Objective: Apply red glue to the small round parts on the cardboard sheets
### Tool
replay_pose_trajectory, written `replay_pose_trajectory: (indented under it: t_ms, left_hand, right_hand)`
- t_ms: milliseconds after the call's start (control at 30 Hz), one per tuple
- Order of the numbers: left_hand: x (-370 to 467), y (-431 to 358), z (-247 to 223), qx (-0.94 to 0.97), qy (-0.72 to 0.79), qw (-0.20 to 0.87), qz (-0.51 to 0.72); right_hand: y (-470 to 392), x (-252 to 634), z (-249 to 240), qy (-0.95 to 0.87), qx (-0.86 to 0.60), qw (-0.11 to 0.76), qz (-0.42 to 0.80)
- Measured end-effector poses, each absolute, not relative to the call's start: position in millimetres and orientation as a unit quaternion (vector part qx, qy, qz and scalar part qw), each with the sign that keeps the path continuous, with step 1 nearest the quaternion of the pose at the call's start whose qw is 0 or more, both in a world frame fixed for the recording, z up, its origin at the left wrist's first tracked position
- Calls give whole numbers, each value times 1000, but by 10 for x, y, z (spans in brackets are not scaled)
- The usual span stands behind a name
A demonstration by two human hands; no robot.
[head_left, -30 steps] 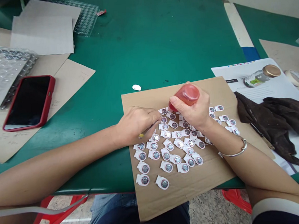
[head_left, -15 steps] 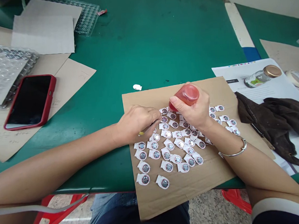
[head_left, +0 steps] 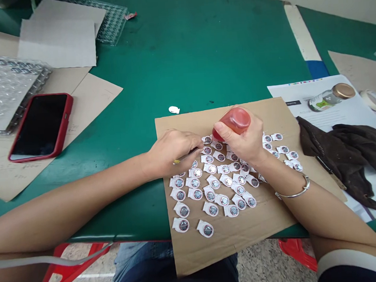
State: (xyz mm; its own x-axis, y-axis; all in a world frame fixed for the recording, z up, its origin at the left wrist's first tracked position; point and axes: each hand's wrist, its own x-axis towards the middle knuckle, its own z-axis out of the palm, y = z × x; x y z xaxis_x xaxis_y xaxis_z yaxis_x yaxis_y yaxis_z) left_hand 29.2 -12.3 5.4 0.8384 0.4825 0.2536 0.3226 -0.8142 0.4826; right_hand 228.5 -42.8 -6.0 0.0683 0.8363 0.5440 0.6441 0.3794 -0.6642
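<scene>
A brown cardboard sheet (head_left: 202,258) lies at the table's front edge, bearing several small white tags with round metallic centres (head_left: 208,230). My right hand (head_left: 247,137) is wrapped round a red, translucent bottle (head_left: 236,119), tilted over the upper middle of the sheet; its lower end is hidden among the tags. Left of it, my left hand (head_left: 177,152) is closed round a thin tool with a yellowish end (head_left: 176,161), over the sheet's left part. Its fingertips almost touch the upper tags. Above the sheet, one white piece (head_left: 174,109) lies on the green table (head_left: 182,64).
On the left are a red-cased phone (head_left: 42,126), clear bubbled trays (head_left: 4,93) and grey card (head_left: 57,45). At right, a dark cloth (head_left: 346,155), a gold-lidded jar (head_left: 325,99) and a tape roll (head_left: 373,100) lie on or near white paper.
My left hand has shifted up slightly, baring more of the tags below it, and the thin tool now lies flatter. My right hand and the bottle have hardly moved. The view has shifted slightly.
</scene>
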Motion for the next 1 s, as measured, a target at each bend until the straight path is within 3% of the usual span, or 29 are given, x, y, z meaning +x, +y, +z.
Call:
replay_pose_trajectory:
  t_ms: [367,1000]
  left_hand:
    - [300,-14,56,869,284,348,207]
    - [293,-1,35,848,287,388,219]
  right_hand:
    - [-443,2242,-26,-673,-523,510,118]
    - [-447,2233,-47,-671,-516,515,135]
